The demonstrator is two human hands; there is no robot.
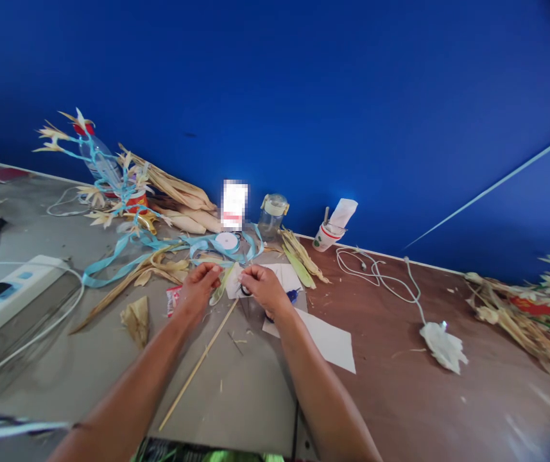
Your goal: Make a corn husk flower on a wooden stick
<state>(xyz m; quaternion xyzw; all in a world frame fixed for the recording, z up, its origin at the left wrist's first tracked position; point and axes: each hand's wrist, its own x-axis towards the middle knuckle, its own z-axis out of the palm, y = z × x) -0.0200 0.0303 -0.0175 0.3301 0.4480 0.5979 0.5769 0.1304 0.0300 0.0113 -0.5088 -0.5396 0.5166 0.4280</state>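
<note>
My left hand [199,287] is closed in a pinch above the grey table; whatever its fingertips hold is too small to make out. Facing it, my right hand [266,290] pinches at the edge of a thin whitish piece [233,281], which may be husk or paper. A pale green strip of corn husk [219,289] shows between the two hands. Below them a thin wooden stick [198,364] lies slantwise on the table. White paper [330,339] and a dark blue object [293,296] lie beside my right wrist, the latter partly hidden.
Light-blue ribbon [106,273] winds across the left side near dried corn husks [178,186]. Behind stand a lidded jar [273,217] and a paper cup [326,237]. A power strip [15,292] with cables lies at left, a white cord [375,273] at right.
</note>
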